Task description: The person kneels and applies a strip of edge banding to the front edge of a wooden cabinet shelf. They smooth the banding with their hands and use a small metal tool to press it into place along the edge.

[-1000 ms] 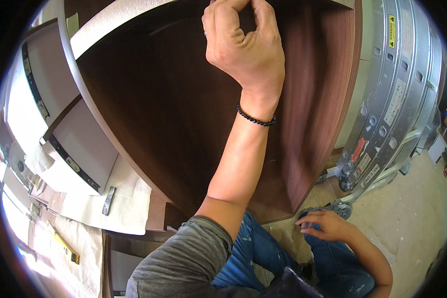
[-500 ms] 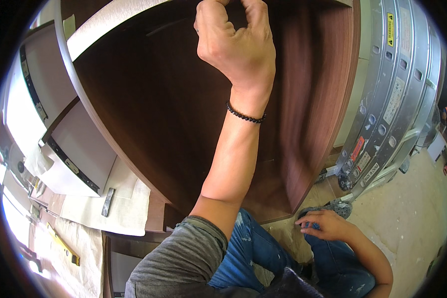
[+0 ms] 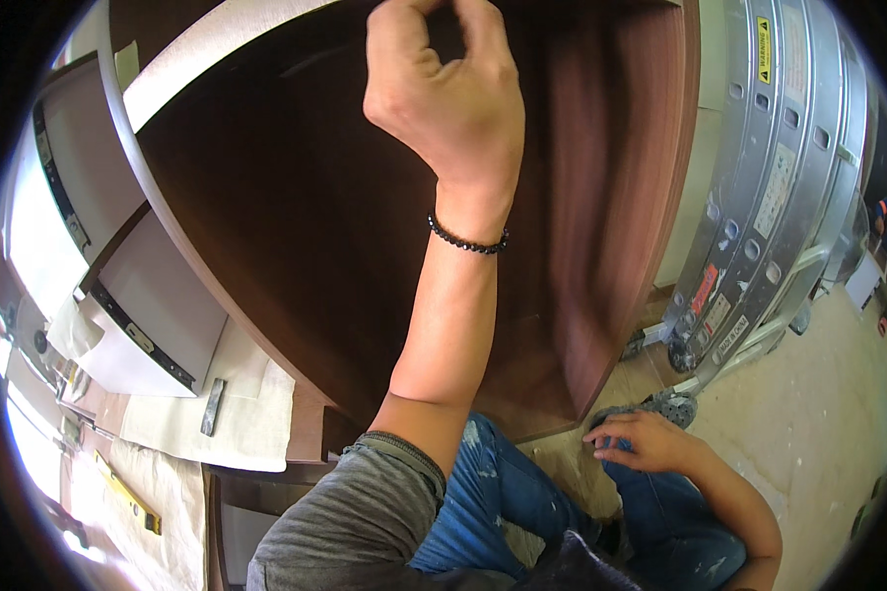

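Observation:
My left hand (image 3: pixel 450 108) is raised at the upper edge, in front of a dark brown wooden cabinet (image 3: pixel 296 207). Its thumb and fingers are curled in a ring, and their tips lie beyond the picture. Whatever they may hold is hidden. A black bead bracelet (image 3: pixel 466 243) circles that wrist. My right hand (image 3: pixel 641 440) rests on my knee in blue jeans (image 3: pixel 665 502), fingers loosely stretched, holding nothing.
A metal ladder (image 3: pixel 759 197) stands folded at the right. White drawers (image 3: pixel 163 295) with black runners are at the left. Below them, a grey strip (image 3: pixel 213 407) lies on a cloth (image 3: pixel 256 433), and a yellow level (image 3: pixel 128 492) lies farther left.
My left hand has shifted slightly left across the cabinet, its fingers still curled. My right hand stays on the knee. The whole view has moved a little.

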The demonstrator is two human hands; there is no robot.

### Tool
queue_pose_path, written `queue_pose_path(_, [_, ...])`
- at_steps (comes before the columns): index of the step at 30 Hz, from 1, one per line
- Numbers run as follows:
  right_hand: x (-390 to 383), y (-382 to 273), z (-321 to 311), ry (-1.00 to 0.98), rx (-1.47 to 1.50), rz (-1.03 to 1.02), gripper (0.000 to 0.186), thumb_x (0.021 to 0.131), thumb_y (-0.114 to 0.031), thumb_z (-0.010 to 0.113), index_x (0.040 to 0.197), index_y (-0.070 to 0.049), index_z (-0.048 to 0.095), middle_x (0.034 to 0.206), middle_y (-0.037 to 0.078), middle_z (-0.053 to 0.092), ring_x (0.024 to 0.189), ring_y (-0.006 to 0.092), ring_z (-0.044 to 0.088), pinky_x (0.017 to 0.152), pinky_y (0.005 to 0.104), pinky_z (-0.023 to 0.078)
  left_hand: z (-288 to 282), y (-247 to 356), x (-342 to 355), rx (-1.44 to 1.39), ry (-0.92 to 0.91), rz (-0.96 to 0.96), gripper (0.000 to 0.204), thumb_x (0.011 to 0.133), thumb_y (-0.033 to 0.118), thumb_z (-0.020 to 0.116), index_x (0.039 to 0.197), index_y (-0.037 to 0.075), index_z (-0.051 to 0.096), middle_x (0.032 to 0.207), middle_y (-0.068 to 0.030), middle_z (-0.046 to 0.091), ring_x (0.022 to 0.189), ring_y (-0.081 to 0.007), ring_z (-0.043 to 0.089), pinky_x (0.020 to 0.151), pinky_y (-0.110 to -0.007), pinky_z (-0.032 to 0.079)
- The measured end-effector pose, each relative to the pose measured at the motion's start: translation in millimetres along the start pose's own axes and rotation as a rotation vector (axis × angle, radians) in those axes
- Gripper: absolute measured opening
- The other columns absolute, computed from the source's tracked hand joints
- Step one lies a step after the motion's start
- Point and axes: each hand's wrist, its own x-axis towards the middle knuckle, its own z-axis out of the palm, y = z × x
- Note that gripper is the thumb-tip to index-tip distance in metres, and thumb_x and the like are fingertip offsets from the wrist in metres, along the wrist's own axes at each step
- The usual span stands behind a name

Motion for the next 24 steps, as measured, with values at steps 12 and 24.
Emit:
queue_pose_path(12, [-2,-1,-2,-0.005,0.026,0.017,0.035,0.106,-0.032,0.073,0.137,-0.015,0.072,0.112,0.007,0.077,0.105,0.0297,0.077,0.094,0.0441,0.058,16,3,6,0.078,-0.038,0.407,0.018,0.090,0.006,0.089,0.106,0.011,0.081,0.092,-0.0039,0.074,0.084,-0.0220,0.070,0.079,-0.036,0.050])
queue_pose_path(24, [-3,-2,-4,0.045,-0.001,-0.033,0.033,0.105,-0.028,0.073,0.134,-0.014,0.073,0.111,0.007,0.077,0.103,0.0276,0.077,0.091,0.0420,0.059,12,9,-12,-0.335,0.043,-0.159,0.004,0.103,0.003,0.080,0.106,0.001,0.079,0.095,-0.0062,0.079,0.081,-0.0106,0.072,0.076,-0.024,0.056])
